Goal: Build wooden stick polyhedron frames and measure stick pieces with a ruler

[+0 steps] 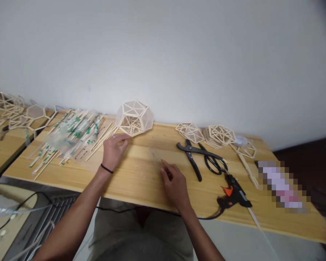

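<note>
My left hand [114, 149] is at the front lower edge of a many-sided lantern-like frame [135, 108] made of thin wooden sticks with translucent panels. Its fingertips are closed on that edge. Through the frame's open front face, several short sticks show inside. My right hand [175, 183] is closed, with thumb and fingertips on the near end of a small clear plastic ruler [154, 155], low over the tabletop. Left of the frame lie loose bamboo sticks [104, 138], beside a heap of wrapped chopsticks [81, 125] in clear and green packaging.
Black cutters [191, 156] and black-handled scissors [213, 163] lie to the right. A black glue gun [235, 194] with an orange trigger rests near the front edge, its cord trailing. Stacked stick polygons [221, 135] stand behind. More stick frames [34, 112] occupy the left table.
</note>
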Demonstrator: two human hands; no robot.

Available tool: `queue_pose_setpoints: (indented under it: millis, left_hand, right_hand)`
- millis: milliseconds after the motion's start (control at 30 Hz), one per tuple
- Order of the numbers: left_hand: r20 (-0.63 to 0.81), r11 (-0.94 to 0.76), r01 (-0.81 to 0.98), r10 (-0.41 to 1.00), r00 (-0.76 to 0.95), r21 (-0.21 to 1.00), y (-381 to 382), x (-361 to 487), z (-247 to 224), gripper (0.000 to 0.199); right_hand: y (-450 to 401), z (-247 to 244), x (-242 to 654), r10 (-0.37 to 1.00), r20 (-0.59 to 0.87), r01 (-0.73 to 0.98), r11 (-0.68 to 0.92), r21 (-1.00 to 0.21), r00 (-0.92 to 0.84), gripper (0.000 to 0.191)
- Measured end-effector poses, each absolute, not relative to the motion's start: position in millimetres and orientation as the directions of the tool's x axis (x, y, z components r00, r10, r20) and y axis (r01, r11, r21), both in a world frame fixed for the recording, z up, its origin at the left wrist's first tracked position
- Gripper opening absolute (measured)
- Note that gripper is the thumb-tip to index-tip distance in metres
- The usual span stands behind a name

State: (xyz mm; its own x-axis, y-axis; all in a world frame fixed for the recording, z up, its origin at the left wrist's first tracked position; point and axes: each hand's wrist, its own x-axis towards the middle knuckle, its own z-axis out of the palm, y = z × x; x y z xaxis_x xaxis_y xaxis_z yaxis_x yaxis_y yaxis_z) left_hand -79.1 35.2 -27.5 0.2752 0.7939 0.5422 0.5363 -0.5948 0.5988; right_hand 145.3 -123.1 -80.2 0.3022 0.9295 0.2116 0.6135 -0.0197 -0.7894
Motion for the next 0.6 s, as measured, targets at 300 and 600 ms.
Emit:
queue_pose_setpoints:
  millis: [300, 600]
  left_hand:
    - [0.638, -0.583, 0.590, 0.757, 0.143, 0.559, 64, -56, -27, 0.015]
    - [0.720, -0.629, 0.590, 0.685, 0.112, 0.507, 60, -51, -38, 0.017]
  right_hand:
    - [-124, -81, 144, 0.926, 0.219, 0.607, -0.015, -0.795, 0.309, 0.039]
    - [-125, -82, 144, 0.925, 0.217, 0.595, -0.014, -0.803, 0.313, 0.039]
